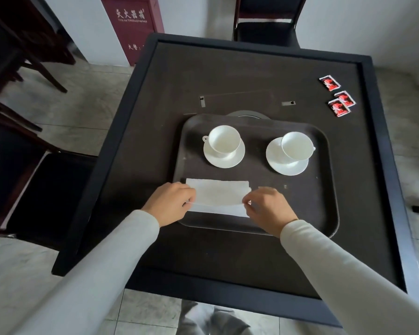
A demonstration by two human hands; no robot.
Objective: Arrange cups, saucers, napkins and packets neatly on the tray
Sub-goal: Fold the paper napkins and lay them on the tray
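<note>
The napkin (218, 197) lay at the near edge of the tray (324, 189), toward its left side. It looked like thin, soft paper folded into a long strip, light enough to shift with a breath and easy to crease or tear. It was best taken by its ends, and that was where the person held it: the left hand (168, 205) pinched the left end and the right hand (267, 209) pinched the right end of the upper layer between thumb and fingertips. At the far side of the tray stood two white cups (224, 141), each on a saucer (276, 163). They were probably hard, brittle china, smooth enough to slide on the saucers, so safer lifted by the saucer rim. Three red packets (344, 98) lay off the tray, well beyond its far right corner; they seemed small, flat and light, to be picked up by an edge. The tray rested on a dark table (228, 257) with a raised border and a matte top. Past the tray's far side stood a dark chair (266, 30) and a red cabinet (131, 27), on a tiled floor (87, 93).
</note>
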